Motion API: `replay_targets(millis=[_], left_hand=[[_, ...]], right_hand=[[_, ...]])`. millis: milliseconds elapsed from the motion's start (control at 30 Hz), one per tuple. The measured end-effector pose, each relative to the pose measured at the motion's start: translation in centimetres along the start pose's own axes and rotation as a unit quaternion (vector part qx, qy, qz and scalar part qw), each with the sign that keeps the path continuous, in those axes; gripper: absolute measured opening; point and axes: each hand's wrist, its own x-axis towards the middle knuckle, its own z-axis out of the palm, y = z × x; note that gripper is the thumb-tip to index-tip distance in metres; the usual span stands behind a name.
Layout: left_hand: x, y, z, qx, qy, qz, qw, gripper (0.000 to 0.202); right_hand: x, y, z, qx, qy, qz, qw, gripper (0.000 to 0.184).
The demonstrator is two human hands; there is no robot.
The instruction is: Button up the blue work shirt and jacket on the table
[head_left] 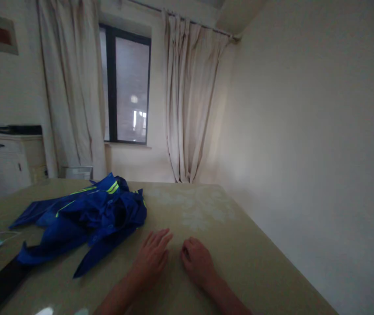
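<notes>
Fingers [165, 239] loosely extended, released, on the left hand [153, 253]; just beside it, the right hand [199, 261] sits curled in a loose fist! Both at the smooth beige tabletop [239, 251], and beyond the left hand lies the crumpled blue fabric garment with yellow-green stripes [91, 218].

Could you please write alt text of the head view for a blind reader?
A person's loosely open left hand and curled right hand are at a table; to their left lies a crumpled blue garment with yellow-green stripes. Behind are curtains and a window.
</notes>
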Motion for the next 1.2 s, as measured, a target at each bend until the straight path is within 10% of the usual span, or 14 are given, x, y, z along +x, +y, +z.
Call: replay_targets(millis=[100,267,1200], left_hand=[[-0.1,0.7,3.1,-0.115,-0.035,-0.025,0.992,0.069],[-1.3,-1.0,3.2,-0.239,-0.002,-0.064,0.969,0.059],[-2.0,-1.3,3.6,-0.178,0.013,0.003,0.984,0.072]], right_hand=[[1.3,-4.1,1.7,-0.018,-0.077,-0.035,0.996,0.033],[1.9,-4.8,2.8,0.03,-0.079,-0.053,0.995,0.03],[1.1,-4.0,2.5,0.066,-0.093,-0.043,0.993,0.025]])
